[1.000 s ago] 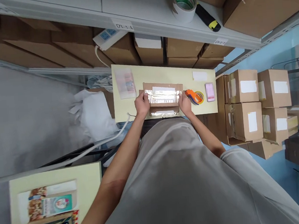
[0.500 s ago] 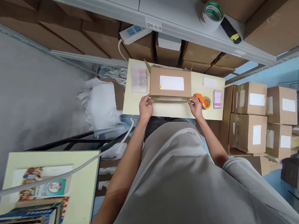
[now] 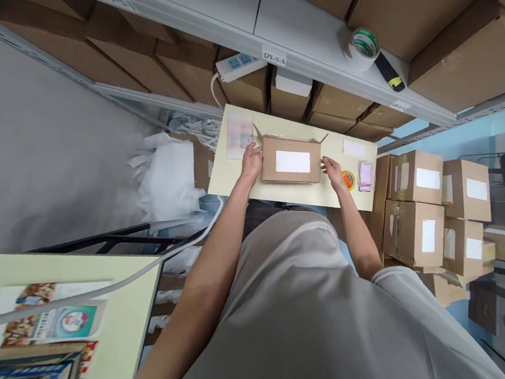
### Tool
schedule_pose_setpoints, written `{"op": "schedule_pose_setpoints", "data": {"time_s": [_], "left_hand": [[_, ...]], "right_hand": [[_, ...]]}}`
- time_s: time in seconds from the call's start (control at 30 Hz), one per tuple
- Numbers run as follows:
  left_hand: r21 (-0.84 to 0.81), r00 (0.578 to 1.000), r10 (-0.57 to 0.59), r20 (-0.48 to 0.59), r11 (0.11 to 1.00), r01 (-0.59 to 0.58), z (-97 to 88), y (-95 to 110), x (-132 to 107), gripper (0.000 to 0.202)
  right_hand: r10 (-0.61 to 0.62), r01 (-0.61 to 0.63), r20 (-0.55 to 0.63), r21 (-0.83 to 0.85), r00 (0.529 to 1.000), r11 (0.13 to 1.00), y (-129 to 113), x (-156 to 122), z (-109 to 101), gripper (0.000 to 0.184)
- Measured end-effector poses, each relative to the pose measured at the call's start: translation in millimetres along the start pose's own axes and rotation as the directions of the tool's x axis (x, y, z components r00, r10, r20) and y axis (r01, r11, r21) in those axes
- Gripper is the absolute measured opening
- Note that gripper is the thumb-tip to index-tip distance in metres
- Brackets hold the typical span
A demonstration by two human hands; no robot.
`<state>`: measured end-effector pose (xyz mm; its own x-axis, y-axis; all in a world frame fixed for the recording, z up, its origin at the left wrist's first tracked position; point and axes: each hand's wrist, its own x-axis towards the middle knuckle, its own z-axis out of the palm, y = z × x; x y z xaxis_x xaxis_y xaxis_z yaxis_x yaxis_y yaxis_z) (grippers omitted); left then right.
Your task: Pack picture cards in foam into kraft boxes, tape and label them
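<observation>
A brown cardboard box point(image 3: 268, 163) with a white label point(image 3: 293, 162) on the side facing me sits on the pale yellow table point(image 3: 230, 185). Two of its flaps stick up at the far side. My left hand point(image 3: 251, 162) is against the left side, fingers bent along it. At the right side, my right hand point(image 3: 332, 171) has its fingertips curled at the cardboard. Just beyond that hand lies an orange tape dispenser with a yellow roll point(image 3: 348, 180), partly hidden by the wrist.
On the table are a pinkish sheet point(image 3: 235, 136), a white paper slip point(image 3: 354, 148) and a blurred pink-screened phone-like item point(image 3: 365, 176). A shelf point(image 3: 306, 43) overhead holds a tape roll point(image 3: 362, 47). Stacked boxes point(image 3: 419, 231) stand right; a cable point(image 3: 194, 236) crosses on the left.
Both hands have moved from the box's near lower edge up to its sides. The strip along that near edge no longer shows. The camera view has shifted slightly.
</observation>
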<state>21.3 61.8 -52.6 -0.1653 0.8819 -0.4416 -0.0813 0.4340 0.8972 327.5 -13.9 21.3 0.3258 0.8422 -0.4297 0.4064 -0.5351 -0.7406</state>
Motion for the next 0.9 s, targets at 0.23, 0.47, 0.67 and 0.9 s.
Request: {"op": "schedule_pose_setpoints", "data": {"time_s": [0.23, 0.47, 0.67, 0.9], "left_hand": [[0.040, 0.983, 0.184, 0.025, 0.982, -0.185, -10.5, 20, -22, 0.071], [0.082, 0.991, 0.122, 0.056, 0.989, -0.126, -13.9, -2, -51, 0.089], [0.225, 0.967, 0.212, -0.139, 0.958, -0.178, -27.1, 4, -82, 0.106], [0.455, 0.833, 0.494, 0.248, 0.700, -0.551, 1.0, 66, -74, 0.054]], "right_hand": [[-0.190, 0.190, -0.003, 0.000, 0.982, 0.982, -13, -22, -13, 0.068], [-0.100, 0.101, 0.034, -0.040, 0.994, 0.994, 9, -43, 0, 0.058], [-0.078, 0.076, -0.086, -0.028, 0.993, 0.997, 29, -56, -10, 0.059], [-0.417, 0.324, -0.246, -0.342, 0.875, 0.882, -23, -64, -28, 0.053]]}}
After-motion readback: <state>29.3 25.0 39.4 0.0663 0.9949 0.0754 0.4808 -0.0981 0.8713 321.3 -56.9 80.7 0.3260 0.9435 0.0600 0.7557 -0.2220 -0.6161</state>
